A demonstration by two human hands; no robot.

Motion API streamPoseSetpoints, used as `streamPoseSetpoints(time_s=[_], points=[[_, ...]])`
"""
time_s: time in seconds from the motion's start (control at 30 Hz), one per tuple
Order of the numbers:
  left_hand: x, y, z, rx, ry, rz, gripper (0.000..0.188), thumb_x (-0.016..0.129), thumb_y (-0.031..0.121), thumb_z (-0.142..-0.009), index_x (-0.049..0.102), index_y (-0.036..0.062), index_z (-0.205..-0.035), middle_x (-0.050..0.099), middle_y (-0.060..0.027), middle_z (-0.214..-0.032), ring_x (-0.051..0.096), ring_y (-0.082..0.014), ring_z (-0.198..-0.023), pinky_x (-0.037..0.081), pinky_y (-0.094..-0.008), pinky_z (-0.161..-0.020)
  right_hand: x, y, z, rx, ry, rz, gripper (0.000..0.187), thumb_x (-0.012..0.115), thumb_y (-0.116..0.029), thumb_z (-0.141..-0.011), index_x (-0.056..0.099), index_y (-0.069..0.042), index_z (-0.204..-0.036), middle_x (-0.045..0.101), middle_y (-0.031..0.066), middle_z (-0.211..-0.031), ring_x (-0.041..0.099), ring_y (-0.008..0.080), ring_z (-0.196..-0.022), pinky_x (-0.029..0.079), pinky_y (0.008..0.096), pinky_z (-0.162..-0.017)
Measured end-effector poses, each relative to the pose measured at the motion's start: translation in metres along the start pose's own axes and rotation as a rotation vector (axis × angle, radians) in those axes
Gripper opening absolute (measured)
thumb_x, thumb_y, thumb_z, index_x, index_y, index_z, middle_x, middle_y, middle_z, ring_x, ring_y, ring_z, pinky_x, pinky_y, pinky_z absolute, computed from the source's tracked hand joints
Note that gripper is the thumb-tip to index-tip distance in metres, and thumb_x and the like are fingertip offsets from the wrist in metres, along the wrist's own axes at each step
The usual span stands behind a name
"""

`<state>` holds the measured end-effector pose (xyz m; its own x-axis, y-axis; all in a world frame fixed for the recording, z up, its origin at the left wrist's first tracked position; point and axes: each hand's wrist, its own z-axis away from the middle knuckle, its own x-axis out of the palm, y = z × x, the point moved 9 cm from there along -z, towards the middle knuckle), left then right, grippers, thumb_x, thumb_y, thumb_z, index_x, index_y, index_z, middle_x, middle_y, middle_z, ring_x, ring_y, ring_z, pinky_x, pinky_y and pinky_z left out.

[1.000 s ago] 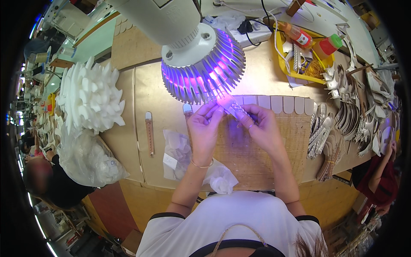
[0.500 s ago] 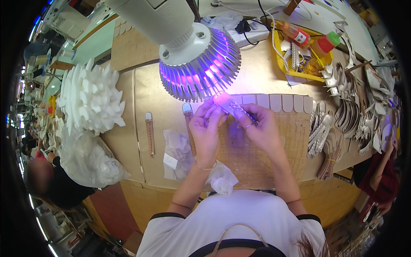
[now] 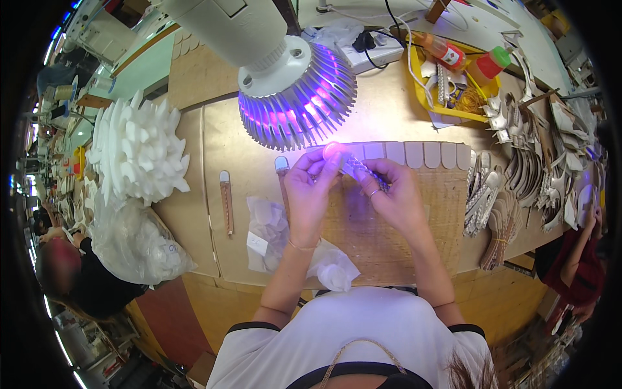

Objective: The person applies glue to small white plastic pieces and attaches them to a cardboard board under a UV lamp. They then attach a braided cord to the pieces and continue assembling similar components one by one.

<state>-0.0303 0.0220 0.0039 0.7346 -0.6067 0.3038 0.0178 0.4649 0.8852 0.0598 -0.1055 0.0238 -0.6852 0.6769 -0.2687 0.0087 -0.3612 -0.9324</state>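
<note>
A braided strap [image 3: 357, 168] with a pale rounded end is stretched between my two hands, under a lamp [image 3: 295, 97] with a finned metal housing and a purple glow. My left hand [image 3: 308, 194] pinches the rounded end, its thumb lying over it and partly hiding it. Farther along, my right hand [image 3: 396, 198] grips the braided part, thumb below and fingers curled round it. Below both hands lies a brown board [image 3: 389, 240], with a row of pale rounded tabs [image 3: 431, 155] along its far edge.
Left of the board are a narrow brown strap [image 3: 226, 201] and crumpled white paper [image 3: 264, 227]. White foam pieces [image 3: 139, 152] and a plastic bag [image 3: 139, 243] stand farther left. A yellow basket [image 3: 460, 115] with bottles is at the far right, above bundled straps [image 3: 499, 227].
My left thumb has moved up over the strap's rounded end, which showed more before. Both hands still hold the strap under the lamp. The whole view has shifted slightly.
</note>
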Motion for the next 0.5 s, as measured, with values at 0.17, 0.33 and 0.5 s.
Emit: streamPoseSetpoints(time_s=[0.17,0.33,0.5], points=[[0.005,-0.003,-0.004,-0.054,-0.073,0.096,0.021,0.063,0.014,-0.094,0.056,0.0007,-0.109,0.066,-0.0043,-0.091,0.063,-0.0083,-0.077,0.055,-0.0255,-0.074,-0.001,0.000,0.000,-0.025,0.013,0.002,0.022,0.066,-0.010,-0.090,0.067,0.006,-0.105,0.068,0.0043,-0.083,0.058,0.0076,-0.069,0.046,0.0235,-0.061],[0.004,-0.002,-0.003,-0.007,-0.049,0.104,0.019,0.061,0.014,-0.096,0.055,0.0026,-0.109,0.065,-0.0022,-0.090,0.062,-0.0067,-0.076,0.053,-0.0246,-0.071,0.004,0.007,-0.004,0.030,-0.063,-0.052,0.023,0.068,-0.012,-0.090,0.068,0.005,-0.105,0.068,0.0043,-0.084,0.059,0.0077,-0.069,0.047,0.0236,-0.062],[0.003,-0.010,-0.005,-0.058,-0.078,0.185,0.019,0.061,0.013,-0.096,0.054,0.0036,-0.111,0.066,-0.0035,-0.093,0.062,-0.0067,-0.078,0.052,-0.0236,-0.073,0.005,0.007,-0.011,0.034,-0.102,-0.243,0.018,0.066,-0.008,-0.088,0.070,0.003,-0.102,0.068,0.0044,-0.076,0.059,0.0077,-0.066,0.047,0.0251,-0.059]])
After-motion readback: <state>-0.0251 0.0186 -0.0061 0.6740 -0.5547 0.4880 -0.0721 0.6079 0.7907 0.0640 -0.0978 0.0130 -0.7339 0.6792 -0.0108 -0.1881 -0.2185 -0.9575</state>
